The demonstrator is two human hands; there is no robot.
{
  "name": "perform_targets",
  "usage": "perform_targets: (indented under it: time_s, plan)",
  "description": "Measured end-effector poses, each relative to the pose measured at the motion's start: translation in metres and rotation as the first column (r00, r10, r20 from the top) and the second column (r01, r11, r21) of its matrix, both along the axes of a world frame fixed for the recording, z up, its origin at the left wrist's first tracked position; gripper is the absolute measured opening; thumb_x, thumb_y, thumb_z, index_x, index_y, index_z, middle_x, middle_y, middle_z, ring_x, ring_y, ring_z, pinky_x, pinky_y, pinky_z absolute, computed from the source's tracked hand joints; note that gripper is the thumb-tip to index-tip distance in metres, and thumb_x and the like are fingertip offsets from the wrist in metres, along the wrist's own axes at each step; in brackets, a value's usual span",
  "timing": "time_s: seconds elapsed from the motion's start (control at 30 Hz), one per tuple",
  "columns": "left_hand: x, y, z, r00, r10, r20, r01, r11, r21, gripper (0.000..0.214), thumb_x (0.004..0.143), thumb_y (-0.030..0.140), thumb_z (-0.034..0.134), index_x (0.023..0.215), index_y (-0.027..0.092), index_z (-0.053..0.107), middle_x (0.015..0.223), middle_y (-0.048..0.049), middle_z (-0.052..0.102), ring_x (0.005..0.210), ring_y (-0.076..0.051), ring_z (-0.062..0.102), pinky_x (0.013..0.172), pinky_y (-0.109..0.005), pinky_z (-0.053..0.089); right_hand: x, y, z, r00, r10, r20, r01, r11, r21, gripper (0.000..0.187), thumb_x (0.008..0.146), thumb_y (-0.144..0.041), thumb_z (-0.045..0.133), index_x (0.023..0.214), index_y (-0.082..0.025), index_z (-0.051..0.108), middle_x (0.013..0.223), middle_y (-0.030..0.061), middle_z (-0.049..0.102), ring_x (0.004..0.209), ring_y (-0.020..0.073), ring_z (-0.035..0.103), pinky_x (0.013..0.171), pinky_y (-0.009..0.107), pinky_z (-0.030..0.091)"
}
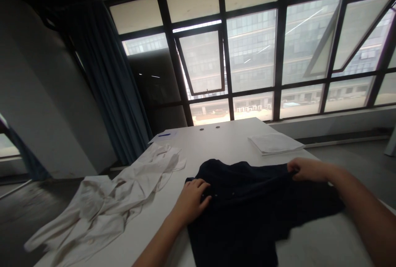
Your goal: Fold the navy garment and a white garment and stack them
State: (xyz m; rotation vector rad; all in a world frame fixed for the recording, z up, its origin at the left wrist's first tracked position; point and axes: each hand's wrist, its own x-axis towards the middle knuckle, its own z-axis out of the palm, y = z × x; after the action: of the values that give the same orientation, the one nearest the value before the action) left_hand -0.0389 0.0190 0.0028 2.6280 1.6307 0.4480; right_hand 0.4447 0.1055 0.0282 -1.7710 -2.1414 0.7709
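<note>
A dark navy shirt (247, 205) lies spread on the white table (222, 139) in front of me. My left hand (193, 199) rests on its left edge with fingers curled over the cloth near a row of small buttons. My right hand (305, 169) is closed in a pinch on the shirt's far right edge, by the table's right side.
A crumpled white shirt (123, 192) lies on the table's left side, hanging over the edge. A folded white cloth (275, 143) sits at the far right. A paper with a blue pen (163, 135) is at the far left corner. Large windows and a dark curtain stand behind.
</note>
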Motion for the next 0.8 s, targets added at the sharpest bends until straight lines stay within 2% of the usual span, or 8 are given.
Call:
perform_targets:
  time_s: [0.13, 0.23, 0.33, 0.4, 0.53, 0.63, 0.7, 0.8]
  plan:
    - [-0.031, 0.024, -0.025, 0.953, 0.295, 0.067, -0.299, 0.952, 0.067, 0.028, 0.096, 0.038, 0.048, 0.115, 0.025, 0.065, 0.118, -0.0078, 0.064, 0.112, -0.027, 0.057, 0.099, -0.039, 0.040, 0.041, -0.006, 0.016, 1.000, -0.021, -0.003, 0.021, 1.000, 0.003, 0.013, 0.063, -0.021, 0.073, 0.075, -0.023, 0.070, 0.077, 0.0057, 0.068, 0.071, 0.0237, 0.062, 0.062, 0.033, 0.041]
    - [-0.046, 0.035, -0.045, 0.908, 0.403, 0.119, -0.411, 0.910, 0.054, 0.030, 0.099, 0.034, 0.043, 0.111, 0.021, 0.066, 0.111, -0.0095, 0.067, 0.107, -0.026, 0.059, 0.095, -0.038, 0.042, 0.055, -0.010, 0.022, 0.996, -0.092, 0.013, 0.092, 0.996, 0.010, 0.015, 0.065, -0.028, 0.076, 0.077, -0.022, 0.069, 0.076, 0.0079, 0.067, 0.071, 0.0246, 0.061, 0.061, 0.034, 0.043]
    - [-0.047, 0.039, -0.058, 0.892, 0.428, 0.144, -0.435, 0.900, 0.026, 0.032, 0.099, 0.040, 0.043, 0.105, 0.022, 0.069, 0.107, -0.0087, 0.068, 0.103, -0.026, 0.060, 0.091, -0.037, 0.043, 0.037, -0.014, 0.030, 0.996, -0.081, -0.030, 0.082, 0.996, 0.039, 0.037, 0.069, -0.046, 0.078, 0.097, -0.023, 0.069, 0.082, 0.0080, 0.069, 0.074, 0.0253, 0.063, 0.065, 0.034, 0.046]
    - [-0.040, 0.039, -0.064, 0.890, 0.425, 0.161, -0.433, 0.901, 0.012, 0.033, 0.097, 0.045, 0.047, 0.102, 0.022, 0.071, 0.106, -0.0089, 0.067, 0.102, -0.027, 0.060, 0.090, -0.038, 0.043, 0.003, -0.017, 0.034, 0.999, -0.009, -0.045, 0.014, 0.994, 0.109, 0.045, 0.076, -0.054, 0.071, 0.109, -0.024, 0.066, 0.087, 0.0070, 0.070, 0.078, 0.0247, 0.063, 0.068, 0.033, 0.047]
    - [-0.020, 0.033, -0.066, 0.926, 0.321, 0.201, -0.324, 0.946, -0.018, 0.023, 0.089, 0.035, 0.056, 0.100, 0.020, 0.070, 0.106, -0.0089, 0.066, 0.103, -0.027, 0.060, 0.091, -0.038, 0.044, -0.098, -0.030, 0.025, 0.991, 0.135, -0.020, -0.125, 0.956, 0.265, 0.027, 0.086, -0.046, 0.061, 0.100, -0.023, 0.066, 0.084, 0.0043, 0.069, 0.074, 0.0209, 0.061, 0.067, 0.031, 0.044]
    - [-0.006, 0.023, -0.060, 0.957, 0.153, 0.246, -0.148, 0.988, -0.040, 0.022, 0.088, 0.023, 0.053, 0.107, 0.023, 0.065, 0.113, -0.0065, 0.065, 0.105, -0.023, 0.060, 0.093, -0.033, 0.046, -0.171, -0.044, -0.005, 0.947, 0.291, -0.135, -0.236, 0.917, 0.322, 0.018, 0.085, -0.036, 0.061, 0.097, -0.023, 0.067, 0.089, 0.0040, 0.069, 0.080, 0.0205, 0.061, 0.073, 0.031, 0.047]
    - [0.002, 0.015, -0.055, 0.946, -0.018, 0.323, 0.037, 0.998, -0.051, 0.029, 0.087, 0.014, 0.048, 0.111, 0.025, 0.061, 0.120, -0.0058, 0.063, 0.109, -0.021, 0.059, 0.095, -0.032, 0.047, -0.206, -0.050, -0.034, 0.905, 0.303, -0.299, -0.200, 0.923, 0.330, 0.022, 0.088, -0.036, 0.057, 0.103, -0.022, 0.066, 0.098, 0.0054, 0.069, 0.088, 0.0208, 0.063, 0.080, 0.032, 0.049]
    - [0.011, 0.006, -0.049, 0.884, -0.235, 0.405, 0.270, 0.962, -0.032, 0.040, 0.081, 0.005, 0.043, 0.112, 0.026, 0.058, 0.129, -0.0062, 0.059, 0.116, -0.022, 0.057, 0.100, -0.034, 0.045, -0.234, -0.054, -0.080, 0.855, 0.197, -0.480, -0.032, 0.943, 0.330, 0.035, 0.097, -0.039, 0.045, 0.121, -0.020, 0.060, 0.117, 0.0101, 0.067, 0.108, 0.0233, 0.062, 0.097, 0.037, 0.048]
